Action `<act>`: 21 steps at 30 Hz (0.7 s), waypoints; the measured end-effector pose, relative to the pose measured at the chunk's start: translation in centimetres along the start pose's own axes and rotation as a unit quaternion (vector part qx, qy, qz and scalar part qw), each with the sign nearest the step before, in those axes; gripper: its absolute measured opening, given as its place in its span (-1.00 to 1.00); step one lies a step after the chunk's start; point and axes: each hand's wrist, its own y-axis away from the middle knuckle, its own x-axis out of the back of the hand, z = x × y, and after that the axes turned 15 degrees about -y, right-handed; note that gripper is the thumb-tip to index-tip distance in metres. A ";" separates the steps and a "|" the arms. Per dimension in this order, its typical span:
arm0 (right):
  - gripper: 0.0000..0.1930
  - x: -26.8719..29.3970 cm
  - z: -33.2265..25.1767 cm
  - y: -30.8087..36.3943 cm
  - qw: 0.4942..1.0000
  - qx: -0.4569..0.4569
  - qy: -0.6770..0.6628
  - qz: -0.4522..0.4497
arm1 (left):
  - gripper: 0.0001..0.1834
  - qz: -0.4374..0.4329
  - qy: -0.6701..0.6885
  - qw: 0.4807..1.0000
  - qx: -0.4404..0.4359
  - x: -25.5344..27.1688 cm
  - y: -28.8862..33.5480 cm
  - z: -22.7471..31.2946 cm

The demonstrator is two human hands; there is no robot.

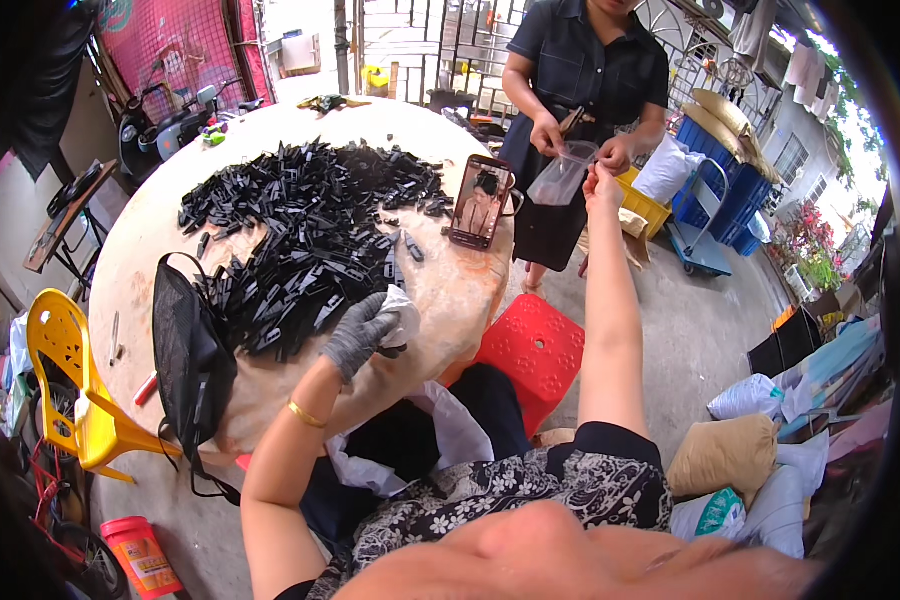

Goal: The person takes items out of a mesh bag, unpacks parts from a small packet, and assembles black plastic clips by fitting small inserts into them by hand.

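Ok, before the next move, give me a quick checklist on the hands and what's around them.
1. Left hand gloved, holding the white bundle: ok.
2. Right hand gloved: not ok, it is bare.
3. Right hand gripping the clear bag: cannot tell, its fingertips are close to the co-worker's hands.
4. Co-worker's hands on the clear bag: ok.
5. Phone propped up on the table: ok.
6. Black pieces all in one tidy stack: not ok, they lie in a loose heap.

Yellow plastic chair, red stool, red bucket, blue trolley
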 end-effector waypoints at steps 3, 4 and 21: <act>-0.88 -0.1 0.2 -0.2 0.996 0.014 0.079 0.034 | -0.63 -0.004 -0.020 0.999 0.041 -0.1 0.2 0.6; -0.88 0.4 -0.1 -1.1 0.996 0.018 0.079 0.035 | -0.63 -0.007 -0.024 0.999 0.041 -0.3 0.1 0.7; -0.72 -2.3 0.4 -1.8 0.518 0.189 0.832 -0.060 | -0.68 -0.019 -0.030 0.999 0.027 0.2 0.6 1.2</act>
